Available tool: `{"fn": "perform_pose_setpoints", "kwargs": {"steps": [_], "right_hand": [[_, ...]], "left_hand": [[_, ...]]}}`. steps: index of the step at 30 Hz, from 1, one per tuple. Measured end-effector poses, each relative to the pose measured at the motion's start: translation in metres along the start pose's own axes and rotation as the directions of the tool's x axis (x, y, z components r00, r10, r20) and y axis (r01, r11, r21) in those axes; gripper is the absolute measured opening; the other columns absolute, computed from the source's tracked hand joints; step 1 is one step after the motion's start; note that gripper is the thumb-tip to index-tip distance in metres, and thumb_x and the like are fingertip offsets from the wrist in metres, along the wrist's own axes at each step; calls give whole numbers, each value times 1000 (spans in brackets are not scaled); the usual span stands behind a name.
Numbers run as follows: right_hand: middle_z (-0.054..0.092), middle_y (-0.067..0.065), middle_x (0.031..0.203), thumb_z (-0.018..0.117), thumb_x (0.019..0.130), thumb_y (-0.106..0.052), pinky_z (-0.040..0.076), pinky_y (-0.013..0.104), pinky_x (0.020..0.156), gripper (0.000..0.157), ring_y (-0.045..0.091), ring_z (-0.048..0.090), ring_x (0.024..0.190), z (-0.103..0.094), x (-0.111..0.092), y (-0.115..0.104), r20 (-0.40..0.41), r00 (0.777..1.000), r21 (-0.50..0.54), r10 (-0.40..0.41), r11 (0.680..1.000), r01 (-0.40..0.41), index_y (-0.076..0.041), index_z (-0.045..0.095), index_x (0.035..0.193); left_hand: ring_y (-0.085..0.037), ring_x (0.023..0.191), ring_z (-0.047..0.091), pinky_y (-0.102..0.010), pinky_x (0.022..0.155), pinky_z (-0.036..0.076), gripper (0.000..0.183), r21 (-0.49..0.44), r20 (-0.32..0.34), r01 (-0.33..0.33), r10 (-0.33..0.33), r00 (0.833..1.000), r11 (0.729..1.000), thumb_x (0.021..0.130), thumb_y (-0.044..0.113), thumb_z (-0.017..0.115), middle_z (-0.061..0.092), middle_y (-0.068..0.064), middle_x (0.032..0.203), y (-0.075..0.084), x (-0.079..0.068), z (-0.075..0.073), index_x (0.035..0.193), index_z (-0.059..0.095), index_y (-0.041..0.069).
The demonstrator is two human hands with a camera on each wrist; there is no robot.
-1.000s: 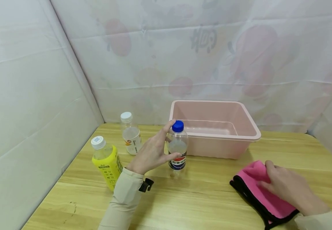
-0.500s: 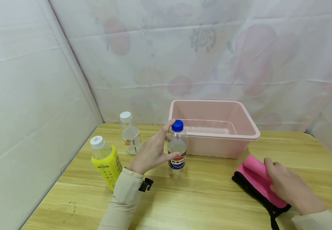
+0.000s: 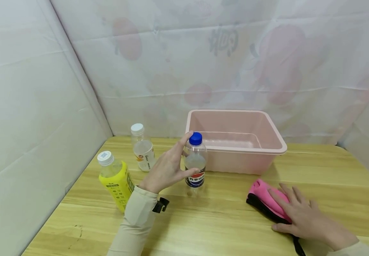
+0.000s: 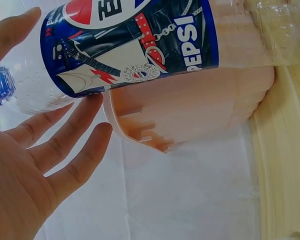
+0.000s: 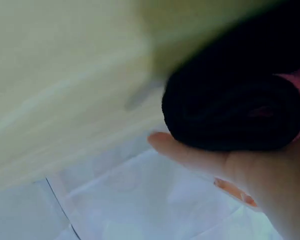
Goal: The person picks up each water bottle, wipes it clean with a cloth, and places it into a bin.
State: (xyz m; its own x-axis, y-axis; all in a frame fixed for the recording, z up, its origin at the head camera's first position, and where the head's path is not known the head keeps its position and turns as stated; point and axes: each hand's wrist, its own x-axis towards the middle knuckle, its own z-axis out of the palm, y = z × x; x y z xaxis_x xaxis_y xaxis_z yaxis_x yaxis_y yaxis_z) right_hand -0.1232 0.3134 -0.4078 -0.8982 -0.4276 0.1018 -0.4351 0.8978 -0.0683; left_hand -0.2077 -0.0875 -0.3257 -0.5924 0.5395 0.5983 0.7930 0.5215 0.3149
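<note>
the left wrist view shows "pepsi" on the blue-capped bottle [image 4: 130,45], unseen from the head; the left hand [image 3: 166,169] loosely holds it, upright on the table [image 3: 223,220], hiding part of the pink tub [image 3: 239,161]. only the right wrist view shows the rolled cloth's [image 5: 230,110] black end; the right hand [image 3: 307,217], fingers spread, rests on the cloth. a sleeve [image 3: 136,217] overlaps the yellow bottle [image 3: 115,185], near a clear bottle [image 3: 143,154]
</note>
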Motion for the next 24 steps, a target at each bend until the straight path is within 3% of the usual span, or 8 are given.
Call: {"fn": "perform_pose_setpoints", "kwargs": {"steps": [1,3,7,10,13,16,18,24], "right_hand": [[35,31,142,79,83,-51,45,80,70,109,61,42,119,1,-2,0,27,1000,17,11,1000,-11,-29,10,164],[35,29,143,79,84,-47,47,77,69,114,59,46,118,3,-3,1,43,999,28,4,1000,-5,-35,-3,163],[48,20,129,82,84,-37,55,53,60,111,38,55,96,4,1,1,-30,997,-22,-70,997,70,-36,4,163],[50,8,113,83,81,-27,47,33,53,108,21,47,80,4,5,1,-85,986,-54,-147,988,142,-33,13,163],[46,2,104,82,77,-17,39,25,51,110,14,41,75,3,11,0,-97,978,-47,-185,982,181,-31,16,164],[45,-1,99,84,73,-9,38,24,51,111,11,41,74,3,16,2,-121,967,-44,-222,975,218,-29,22,162],[48,2,100,87,69,-6,44,27,52,112,13,46,75,4,19,3,-153,958,-45,-242,970,238,-29,27,161],[55,8,104,90,64,-1,56,40,59,107,20,60,79,-3,27,3,-253,933,-17,-258,965,262,-27,40,155]], "left_hand": [[-22,95,68,-26,65,57,101,-1,1,0,0,1000,1000,84,22,86,61,-14,121,0,0,0,156,17,11],[-23,95,68,-26,64,56,101,-1,-3,0,0,1000,1000,84,22,86,61,-14,121,0,0,-1,156,17,11],[-24,96,68,-27,64,56,101,-3,-11,-9,9,1000,1000,83,20,87,61,-15,120,-1,0,0,156,17,10],[-25,99,68,-32,72,60,101,-17,-8,-17,17,1000,1000,83,19,87,60,-14,121,-1,1,0,156,17,11],[-25,102,68,-38,81,61,102,-30,-13,-14,13,1000,999,82,18,87,59,-13,121,-1,0,0,156,17,12],[-26,101,69,-39,81,61,103,-33,-20,-6,5,1000,999,81,17,88,60,-13,122,-1,0,0,156,17,12],[-26,101,69,-39,81,61,103,-27,-22,-7,6,1000,1000,81,17,88,61,-13,123,-1,0,-1,156,17,12],[-26,97,69,-36,75,61,100,2,-40,-75,75,996,997,83,17,86,64,-17,119,-3,-1,0,156,18,8]]}}
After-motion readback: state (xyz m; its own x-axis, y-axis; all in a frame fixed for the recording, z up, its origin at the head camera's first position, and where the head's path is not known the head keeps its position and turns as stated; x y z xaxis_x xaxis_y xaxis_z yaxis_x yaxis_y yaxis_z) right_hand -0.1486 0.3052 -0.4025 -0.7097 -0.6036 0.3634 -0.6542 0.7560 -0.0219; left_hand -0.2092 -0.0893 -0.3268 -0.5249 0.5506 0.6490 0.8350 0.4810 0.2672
